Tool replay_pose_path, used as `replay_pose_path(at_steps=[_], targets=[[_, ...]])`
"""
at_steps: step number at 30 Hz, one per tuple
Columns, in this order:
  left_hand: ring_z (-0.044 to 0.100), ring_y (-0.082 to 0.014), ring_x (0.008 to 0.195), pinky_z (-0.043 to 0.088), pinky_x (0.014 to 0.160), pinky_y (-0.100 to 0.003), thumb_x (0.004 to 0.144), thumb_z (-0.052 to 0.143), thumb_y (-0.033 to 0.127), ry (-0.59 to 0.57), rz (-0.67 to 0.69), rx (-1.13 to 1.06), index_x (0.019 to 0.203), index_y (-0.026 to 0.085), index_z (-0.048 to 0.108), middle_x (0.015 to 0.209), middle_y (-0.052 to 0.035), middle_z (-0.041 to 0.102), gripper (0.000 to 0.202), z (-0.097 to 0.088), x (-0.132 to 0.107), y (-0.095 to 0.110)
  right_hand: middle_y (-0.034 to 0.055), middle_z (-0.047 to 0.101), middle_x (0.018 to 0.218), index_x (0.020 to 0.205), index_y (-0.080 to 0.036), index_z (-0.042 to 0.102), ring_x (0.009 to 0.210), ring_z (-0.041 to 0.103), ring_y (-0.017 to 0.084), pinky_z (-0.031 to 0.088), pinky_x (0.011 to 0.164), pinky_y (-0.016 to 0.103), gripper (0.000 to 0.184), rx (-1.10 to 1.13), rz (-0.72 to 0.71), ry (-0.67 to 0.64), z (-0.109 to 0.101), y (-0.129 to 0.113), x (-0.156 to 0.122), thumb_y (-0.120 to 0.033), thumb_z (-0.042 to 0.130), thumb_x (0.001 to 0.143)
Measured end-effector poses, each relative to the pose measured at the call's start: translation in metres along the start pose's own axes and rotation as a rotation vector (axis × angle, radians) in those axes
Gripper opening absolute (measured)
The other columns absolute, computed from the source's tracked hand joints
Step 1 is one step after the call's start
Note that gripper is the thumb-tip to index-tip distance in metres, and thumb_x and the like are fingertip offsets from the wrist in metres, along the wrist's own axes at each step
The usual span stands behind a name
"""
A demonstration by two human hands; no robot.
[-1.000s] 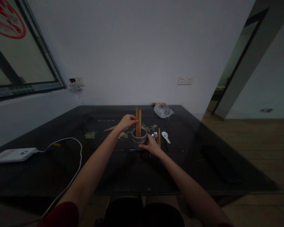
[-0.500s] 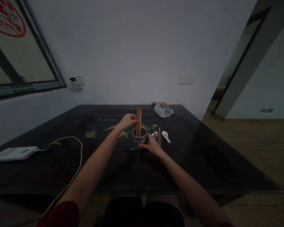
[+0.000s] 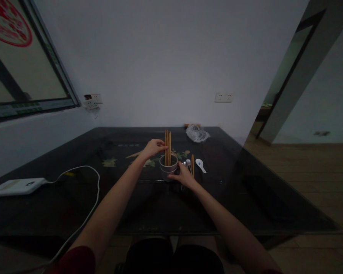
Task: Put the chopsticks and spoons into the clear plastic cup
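Observation:
Several wooden chopsticks (image 3: 168,154) stand upright in a grey cup-like holder (image 3: 165,172) at the middle of the table. My left hand (image 3: 154,147) is closed on the chopsticks, its fingertips pinching them above the rim. The right side of the holder is gripped by my right hand (image 3: 184,176), thumb in front and fingers round the side. Just beyond that hand lie metal spoons (image 3: 188,162), partly hidden by it, and more chopsticks (image 3: 192,164). A white ceramic spoon (image 3: 200,165) rests to their right.
The dark, glossy table (image 3: 148,213) carries a painted flower pattern. At its back lies a crumpled clear plastic bag (image 3: 197,133). A white power bank-like device (image 3: 18,187) with a white cable (image 3: 98,182) is at left. A dark flat object (image 3: 265,198) lies at right.

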State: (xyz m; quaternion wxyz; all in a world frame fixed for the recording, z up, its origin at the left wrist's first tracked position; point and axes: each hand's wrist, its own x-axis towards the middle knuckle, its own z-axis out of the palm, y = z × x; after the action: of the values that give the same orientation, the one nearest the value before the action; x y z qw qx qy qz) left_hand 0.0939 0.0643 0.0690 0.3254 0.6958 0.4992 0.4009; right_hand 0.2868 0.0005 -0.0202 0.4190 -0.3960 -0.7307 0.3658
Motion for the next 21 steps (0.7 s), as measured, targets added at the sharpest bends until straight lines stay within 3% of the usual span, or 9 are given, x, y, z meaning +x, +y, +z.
replay_pose_path(at_steps=[11, 16, 21], targets=[[0.064, -0.0158, 0.068, 0.051, 0.069, -0.03, 0.064, 0.073, 0.028, 0.041, 0.006, -0.084, 0.076, 0.011, 0.063, 0.072, -0.0049, 0.068, 0.023, 0.006, -0.002, -0.001, 0.0114, 0.06, 0.117, 0.12, -0.016, 0.051, 0.11, 0.055, 0.025, 0.041, 0.095, 0.041, 0.066, -0.015, 0.001, 0.008, 0.0, 0.001, 0.0, -0.024, 0.078, 0.06], [0.066, -0.017, 0.074, 0.052, 0.073, -0.03, 0.067, 0.071, 0.034, 0.151, 0.034, -0.095, 0.087, 0.012, 0.062, 0.079, -0.0069, 0.069, 0.031, 0.004, -0.01, -0.003, 0.0114, 0.059, 0.117, 0.119, -0.015, 0.051, 0.109, 0.055, 0.025, 0.042, 0.094, 0.04, 0.066, 0.006, 0.003, 0.004, 0.0, 0.003, 0.0, -0.025, 0.078, 0.061], [0.066, -0.0176, 0.085, 0.052, 0.076, -0.03, 0.077, 0.058, 0.044, 0.332, 0.001, -0.31, 0.095, 0.015, 0.057, 0.088, -0.0075, 0.068, 0.035, 0.007, -0.04, -0.014, 0.0107, 0.061, 0.116, 0.116, -0.016, 0.052, 0.108, 0.056, 0.024, 0.042, 0.094, 0.039, 0.064, 0.007, -0.001, 0.003, 0.0, 0.005, 0.0, -0.027, 0.08, 0.059]])
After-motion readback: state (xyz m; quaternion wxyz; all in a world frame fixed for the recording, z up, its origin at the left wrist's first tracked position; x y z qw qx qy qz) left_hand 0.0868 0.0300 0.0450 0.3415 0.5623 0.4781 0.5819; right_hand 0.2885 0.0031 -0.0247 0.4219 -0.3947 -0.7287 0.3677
